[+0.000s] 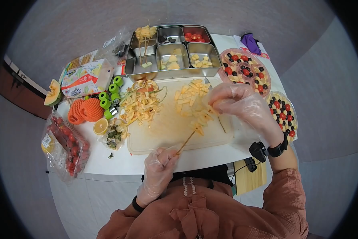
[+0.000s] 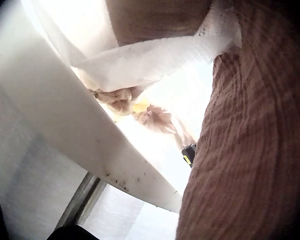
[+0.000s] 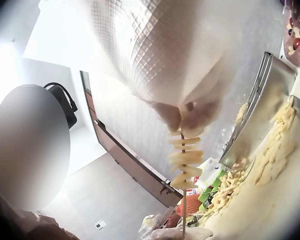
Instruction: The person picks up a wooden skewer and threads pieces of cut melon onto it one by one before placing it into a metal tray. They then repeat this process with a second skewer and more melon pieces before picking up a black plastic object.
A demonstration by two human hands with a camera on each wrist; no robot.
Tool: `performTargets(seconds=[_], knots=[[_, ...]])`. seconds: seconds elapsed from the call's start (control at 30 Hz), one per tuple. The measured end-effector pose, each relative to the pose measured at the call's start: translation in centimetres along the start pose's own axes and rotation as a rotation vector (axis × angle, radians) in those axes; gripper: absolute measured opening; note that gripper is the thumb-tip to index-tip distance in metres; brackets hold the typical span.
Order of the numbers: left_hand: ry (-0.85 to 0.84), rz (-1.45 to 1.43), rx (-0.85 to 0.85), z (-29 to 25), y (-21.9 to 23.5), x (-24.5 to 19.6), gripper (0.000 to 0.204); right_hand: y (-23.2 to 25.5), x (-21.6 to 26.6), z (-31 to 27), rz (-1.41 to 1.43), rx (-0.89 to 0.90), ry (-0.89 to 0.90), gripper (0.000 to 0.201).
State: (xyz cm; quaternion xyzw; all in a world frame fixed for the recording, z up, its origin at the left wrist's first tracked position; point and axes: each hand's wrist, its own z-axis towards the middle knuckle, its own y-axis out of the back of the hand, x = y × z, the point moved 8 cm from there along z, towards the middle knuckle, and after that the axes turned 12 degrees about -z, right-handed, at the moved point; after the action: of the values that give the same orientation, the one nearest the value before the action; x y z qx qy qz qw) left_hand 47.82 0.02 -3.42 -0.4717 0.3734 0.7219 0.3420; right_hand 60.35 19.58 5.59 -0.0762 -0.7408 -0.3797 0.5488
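My left hand [image 1: 159, 169], in a clear plastic glove, grips the lower end of a thin wooden skewer [image 1: 187, 142] near the table's front edge. The skewer slants up and away over the cutting board [image 1: 155, 142]. Several thin pale-yellow fruit slices [image 3: 186, 159] are threaded on its upper part. My gloved right hand [image 1: 240, 105] pinches a fruit slice [image 3: 176, 133] at the skewer's top end, its fingertips covering the tip. Loose fruit strips [image 1: 188, 93] lie on the board beyond. In the left wrist view, a brown sleeve [image 2: 250, 125] and glove plastic cover much of the work.
A steel tray [image 1: 173, 73] with fruit compartments stands at the back. Peel scraps [image 1: 141, 105] heap on the board's left. Two decorated fruit platters [image 1: 226, 55] [image 1: 292, 133] sit at right. Green cutters [image 1: 105, 103], half a lemon [image 1: 101, 126] and packed tomatoes [image 1: 73, 149] crowd the left.
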Motion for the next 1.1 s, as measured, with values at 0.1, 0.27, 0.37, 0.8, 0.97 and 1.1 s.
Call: performTargets(seconds=[0.1, 0.27, 0.37, 0.8, 0.97, 1.1], knots=[[0.021, -0.033, -0.018, 0.1, 0.2, 0.1, 0.012, 0.3, -0.7, -0.1, 0.103, 0.000, 0.011, 0.014], [0.017, -0.046, 0.028, 0.2, 0.2, 0.4, 0.012, 1.1, -1.5, -0.2, 0.173, -0.116, 0.010, 0.020], [0.012, -0.072, 0.030, 0.3, 0.1, 0.2, 0.012, 1.2, -2.1, -0.4, 0.249, -0.169, -0.075, 0.024], [0.016, -0.083, 0.054, 0.1, 0.0, 0.4, 0.011, 0.7, -2.2, -0.4, 0.203, -0.224, 0.064, 0.023], [0.012, -0.081, 0.055, 0.1, 0.0, 0.3, 0.010, 0.4, -1.7, -0.5, 0.190, -0.271, 0.059, 0.021], [0.039, -0.100, 0.053, 0.1, 0.0, 0.5, 0.010, 0.3, -1.1, -0.7, 0.212, -0.255, 0.083, 0.022]])
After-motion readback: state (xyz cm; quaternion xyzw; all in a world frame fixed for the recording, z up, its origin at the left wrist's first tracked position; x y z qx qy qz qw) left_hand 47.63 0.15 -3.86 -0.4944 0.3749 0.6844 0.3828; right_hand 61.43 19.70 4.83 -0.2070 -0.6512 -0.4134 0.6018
